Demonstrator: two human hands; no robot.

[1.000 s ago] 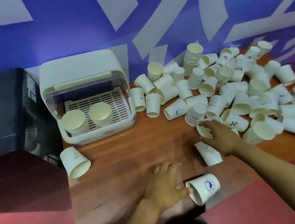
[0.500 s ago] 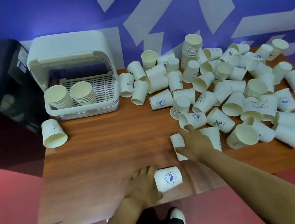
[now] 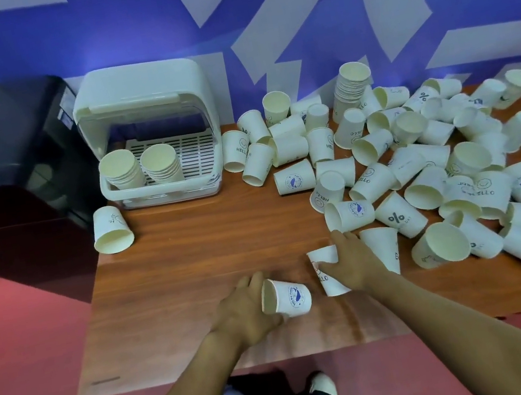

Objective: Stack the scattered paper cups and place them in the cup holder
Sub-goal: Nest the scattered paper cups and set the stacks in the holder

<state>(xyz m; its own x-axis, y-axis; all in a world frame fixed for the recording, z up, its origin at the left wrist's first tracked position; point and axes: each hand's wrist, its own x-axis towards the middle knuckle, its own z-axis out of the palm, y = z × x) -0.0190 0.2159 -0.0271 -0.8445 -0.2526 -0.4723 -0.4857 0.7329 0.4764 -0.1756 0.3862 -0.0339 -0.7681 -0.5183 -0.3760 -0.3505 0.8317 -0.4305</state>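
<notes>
Gripping a blue-logo paper cup (image 3: pixel 287 298) sideways in left hand (image 3: pixel 243 315); right hand (image 3: pixel 350 263) clasps a HELLO cup (image 3: pixel 328 275) lying on bench (image 3: pixel 193 261). I see cup holder (image 3: pixel 151 140) back-left, two stacks inside.

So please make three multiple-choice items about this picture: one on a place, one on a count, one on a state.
1. Where does the holder stand on the table?
A. far left corner
B. near right corner
C. centre

2. How many cup stacks are in the holder?
A. none
B. two
C. five

3. What is the left hand doing?
A. lying flat on the table
B. holding a cup with a blue logo
C. closing the holder's lid

Key: 1 A, the holder sits at the back left by the wall. 2 B, two stacks stand side by side in it. 3 B, its fingers curl round the cup lying on its side.
</notes>
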